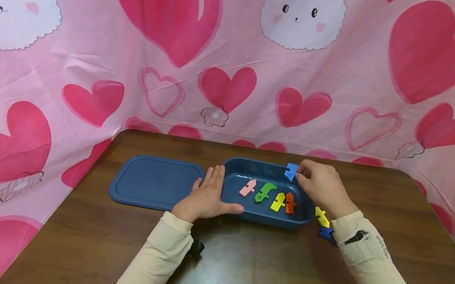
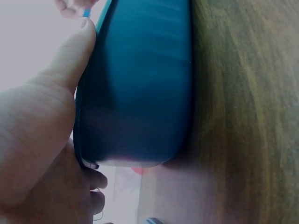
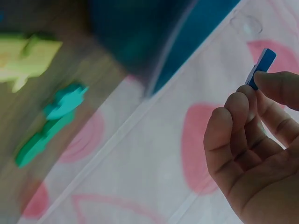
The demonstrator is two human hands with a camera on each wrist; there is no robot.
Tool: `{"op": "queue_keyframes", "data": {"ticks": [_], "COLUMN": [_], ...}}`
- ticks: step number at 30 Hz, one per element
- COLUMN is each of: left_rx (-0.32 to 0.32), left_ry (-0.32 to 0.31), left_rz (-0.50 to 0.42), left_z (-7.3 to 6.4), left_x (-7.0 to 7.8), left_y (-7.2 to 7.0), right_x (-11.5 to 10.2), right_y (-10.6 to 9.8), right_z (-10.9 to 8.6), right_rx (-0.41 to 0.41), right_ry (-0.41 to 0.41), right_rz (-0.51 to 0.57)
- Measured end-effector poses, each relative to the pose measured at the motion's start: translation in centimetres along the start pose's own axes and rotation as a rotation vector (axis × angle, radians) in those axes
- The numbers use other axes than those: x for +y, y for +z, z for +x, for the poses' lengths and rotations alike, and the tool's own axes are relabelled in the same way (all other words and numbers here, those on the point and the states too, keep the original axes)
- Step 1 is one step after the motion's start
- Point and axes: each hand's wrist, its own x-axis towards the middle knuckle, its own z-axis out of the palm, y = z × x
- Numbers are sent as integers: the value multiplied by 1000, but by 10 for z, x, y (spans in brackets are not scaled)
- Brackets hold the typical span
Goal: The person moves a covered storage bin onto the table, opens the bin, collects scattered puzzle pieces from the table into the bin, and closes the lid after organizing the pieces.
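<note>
My right hand [image 1: 325, 187] pinches a light blue foam puzzle piece [image 1: 291, 171] between thumb and fingertips, above the back right corner of a dark blue rectangular box [image 1: 268, 221]. In the right wrist view the same blue piece [image 3: 263, 65] shows edge-on at the fingertips. My left hand [image 1: 206, 200] rests on the box's left end, fingers straight and thumb stretched along the front rim. Inside the box lie a pink piece [image 1: 248, 188], a green piece [image 1: 265, 193], a yellow piece [image 1: 278, 202] and an orange piece [image 1: 290, 203].
A flat dark blue lid [image 1: 159, 183] lies left of the box. Right of the box, partly behind my right wrist, are another yellow piece [image 1: 322, 217] and a dark blue piece [image 1: 325, 233]. The right wrist view also shows a teal piece [image 3: 65, 101] and a green one [image 3: 43, 139] on the table.
</note>
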Motion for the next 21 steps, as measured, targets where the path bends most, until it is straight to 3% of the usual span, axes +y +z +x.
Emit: {"op": "queue_keyframes", "data": {"ticks": [4, 13, 21], "left_rx": [0, -19, -17], "left_ry": [-11, -32, -38], "left_rz": [-11, 11, 15], "left_z": [0, 0, 0], "left_x": [0, 3, 2], "left_y": [0, 1, -1], "right_x": [-19, -51, -68], "right_y": [12, 43, 51], "right_z": [12, 34, 43], "right_rx": [-9, -68, -98], "right_ry": [-51, -59, -103], "right_rz": [-33, -83, -80]}}
